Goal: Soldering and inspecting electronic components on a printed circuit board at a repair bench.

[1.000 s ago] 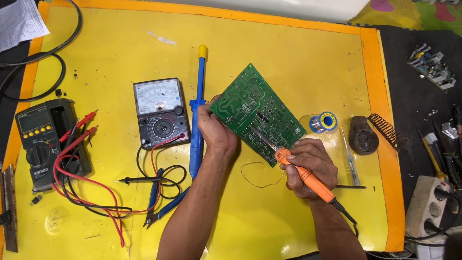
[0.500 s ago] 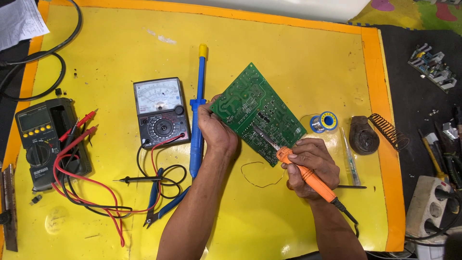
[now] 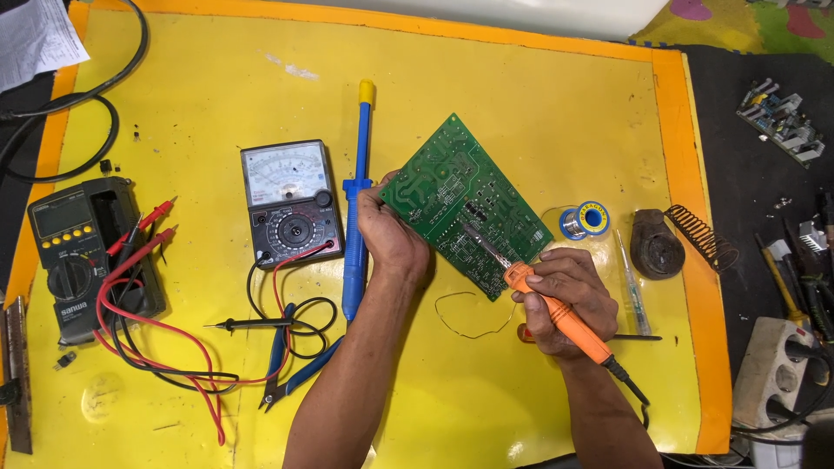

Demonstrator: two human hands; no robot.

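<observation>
Seen from above, on a yellow tabletop (image 3: pixel 539 95), the left hand (image 3: pixel 395 239) closes its grip on the edge of a green circuit board (image 3: pixel 465 204), tilting its solder side up for access. The right hand (image 3: pixel 565 295) wraps an orange soldering iron (image 3: pixel 556 313) like a pen, tip touching the board. A solder spool (image 3: pixel 584 220) lies near.
</observation>
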